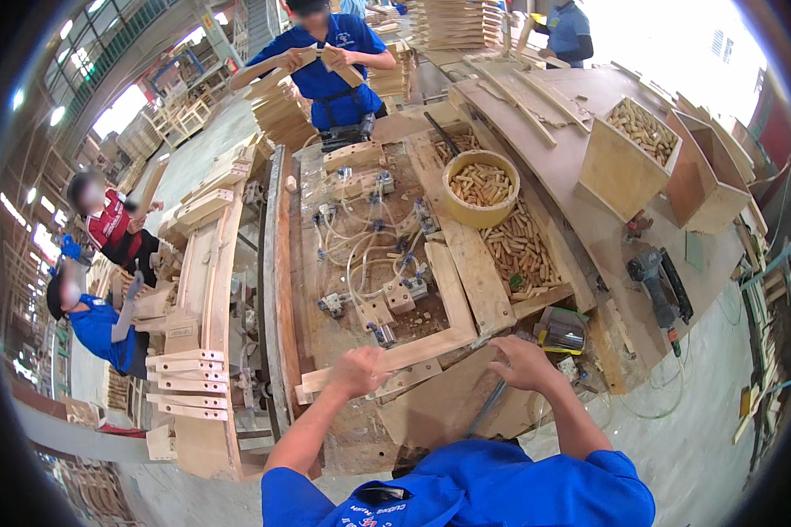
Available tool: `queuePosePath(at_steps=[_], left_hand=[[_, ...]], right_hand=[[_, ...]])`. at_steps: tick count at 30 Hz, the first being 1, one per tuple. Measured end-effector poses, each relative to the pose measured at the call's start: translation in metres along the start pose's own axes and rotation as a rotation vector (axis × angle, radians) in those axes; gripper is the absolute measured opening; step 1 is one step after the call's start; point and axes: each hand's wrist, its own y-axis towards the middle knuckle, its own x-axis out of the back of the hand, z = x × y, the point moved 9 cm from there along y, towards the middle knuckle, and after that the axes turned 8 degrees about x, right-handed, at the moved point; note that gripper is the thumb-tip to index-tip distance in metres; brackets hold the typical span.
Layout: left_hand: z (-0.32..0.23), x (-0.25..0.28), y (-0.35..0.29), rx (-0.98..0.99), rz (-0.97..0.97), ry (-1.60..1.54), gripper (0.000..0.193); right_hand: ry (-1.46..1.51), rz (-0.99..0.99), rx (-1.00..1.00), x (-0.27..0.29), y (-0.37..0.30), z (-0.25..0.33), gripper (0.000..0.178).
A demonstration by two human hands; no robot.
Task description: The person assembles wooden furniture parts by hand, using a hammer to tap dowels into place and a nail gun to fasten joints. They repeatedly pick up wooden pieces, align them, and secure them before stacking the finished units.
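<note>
My left hand (358,371), lower centre of frame: fingers curled closed around the near end of a pale wooden rail (395,358) lying on the jig bench (431,413). My right hand (520,362), just right of it: palm down, fingers bent, resting by the rail's corner joint; grip unclear. Round tub of dowels (481,188), upper centre.

Left hand (360,371) fisted, right hand (523,363) curled.

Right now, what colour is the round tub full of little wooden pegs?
Yellow; the tub shows best in the head view.
</note>
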Motion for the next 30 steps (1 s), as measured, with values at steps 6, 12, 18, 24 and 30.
queuePosePath(at_steps=[6,12,18,24,30], left_hand=[[-0.003,-0.011,-0.005,0.086,-0.096,0.011,0.064],[0.052,0.013,-0.057,0.257,0.041,0.105,0.066],[0.088,-0.005,-0.082,0.335,0.265,0.208,0.064],[0.086,-0.014,-0.074,0.348,0.273,0.143,0.048],[0.086,-0.014,-0.076,0.334,0.206,0.122,0.047]], right_hand=[[-0.092,0.111,0.111,-0.052,0.047,0.029,0.057],[-0.573,0.011,0.398,-0.099,0.093,0.051,0.062],[-0.643,0.062,0.411,-0.136,0.120,0.039,0.079],[-0.559,0.135,0.341,-0.128,0.118,0.035,0.081],[-0.472,0.223,0.287,-0.134,0.120,0.027,0.091]])
